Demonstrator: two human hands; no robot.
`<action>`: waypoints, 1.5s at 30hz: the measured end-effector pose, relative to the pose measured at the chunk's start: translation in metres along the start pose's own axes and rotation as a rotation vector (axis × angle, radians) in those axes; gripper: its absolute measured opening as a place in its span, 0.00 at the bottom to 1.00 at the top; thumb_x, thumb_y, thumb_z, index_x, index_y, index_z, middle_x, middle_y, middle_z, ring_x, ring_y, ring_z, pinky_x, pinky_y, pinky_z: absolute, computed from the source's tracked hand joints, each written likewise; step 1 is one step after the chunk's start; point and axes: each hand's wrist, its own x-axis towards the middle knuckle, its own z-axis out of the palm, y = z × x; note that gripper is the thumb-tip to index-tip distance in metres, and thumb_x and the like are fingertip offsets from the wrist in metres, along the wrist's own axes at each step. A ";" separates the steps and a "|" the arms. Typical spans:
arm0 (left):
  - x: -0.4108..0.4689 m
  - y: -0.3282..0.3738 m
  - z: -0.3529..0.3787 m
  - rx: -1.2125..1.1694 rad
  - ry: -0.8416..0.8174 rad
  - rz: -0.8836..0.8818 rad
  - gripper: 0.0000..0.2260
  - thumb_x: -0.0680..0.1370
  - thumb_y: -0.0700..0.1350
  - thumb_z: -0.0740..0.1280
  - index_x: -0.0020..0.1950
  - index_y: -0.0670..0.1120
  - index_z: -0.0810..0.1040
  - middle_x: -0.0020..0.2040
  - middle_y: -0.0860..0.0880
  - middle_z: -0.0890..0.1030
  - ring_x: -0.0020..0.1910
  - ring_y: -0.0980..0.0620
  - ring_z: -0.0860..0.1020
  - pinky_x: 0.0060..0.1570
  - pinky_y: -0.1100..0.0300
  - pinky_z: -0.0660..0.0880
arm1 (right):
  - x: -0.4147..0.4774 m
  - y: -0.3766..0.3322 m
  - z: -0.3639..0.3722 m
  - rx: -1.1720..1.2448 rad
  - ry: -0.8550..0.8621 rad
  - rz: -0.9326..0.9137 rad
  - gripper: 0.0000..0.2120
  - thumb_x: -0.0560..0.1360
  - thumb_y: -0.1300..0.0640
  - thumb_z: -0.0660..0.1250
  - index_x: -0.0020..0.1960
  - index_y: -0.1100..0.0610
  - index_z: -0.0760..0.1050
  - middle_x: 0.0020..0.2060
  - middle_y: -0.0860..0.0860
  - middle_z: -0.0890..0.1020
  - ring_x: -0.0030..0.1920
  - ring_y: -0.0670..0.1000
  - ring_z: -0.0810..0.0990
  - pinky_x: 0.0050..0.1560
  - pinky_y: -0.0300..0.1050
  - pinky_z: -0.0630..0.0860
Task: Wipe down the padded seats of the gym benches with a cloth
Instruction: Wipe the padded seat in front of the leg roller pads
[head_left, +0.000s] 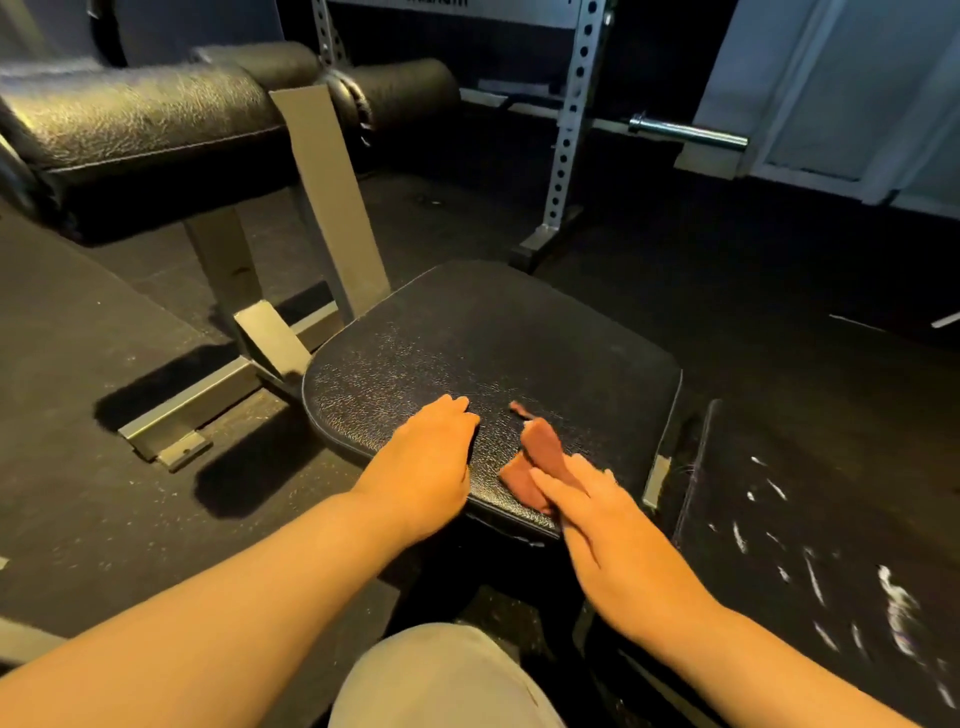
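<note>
While left hand (431, 457) rests flat on seat (488, 353), right hand (608, 525) holds one cloth (537, 457).

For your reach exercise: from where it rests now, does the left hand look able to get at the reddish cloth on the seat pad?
Probably yes. The left hand rests on the seat pad beside the cloth, bare padding between them; the right hand holds the cloth.
</note>
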 end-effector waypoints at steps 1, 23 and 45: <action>0.000 0.002 0.001 0.008 0.001 0.021 0.23 0.81 0.38 0.57 0.77 0.43 0.63 0.79 0.46 0.60 0.79 0.47 0.56 0.76 0.52 0.56 | -0.001 0.001 -0.006 -0.009 -0.039 -0.045 0.24 0.83 0.61 0.56 0.77 0.44 0.64 0.74 0.41 0.63 0.72 0.43 0.62 0.73 0.28 0.40; 0.012 0.040 -0.005 -0.776 0.156 -0.194 0.09 0.79 0.50 0.65 0.58 0.51 0.77 0.50 0.54 0.81 0.49 0.55 0.78 0.54 0.57 0.75 | 0.057 -0.049 -0.030 1.107 0.127 0.420 0.18 0.81 0.67 0.60 0.58 0.50 0.84 0.54 0.46 0.86 0.56 0.47 0.84 0.58 0.43 0.79; 0.018 0.018 0.031 0.294 0.101 0.104 0.35 0.79 0.60 0.40 0.80 0.42 0.59 0.80 0.43 0.59 0.79 0.37 0.51 0.78 0.43 0.46 | 0.068 0.011 0.009 0.081 0.217 0.228 0.21 0.84 0.55 0.56 0.76 0.48 0.67 0.76 0.41 0.64 0.78 0.40 0.56 0.78 0.39 0.46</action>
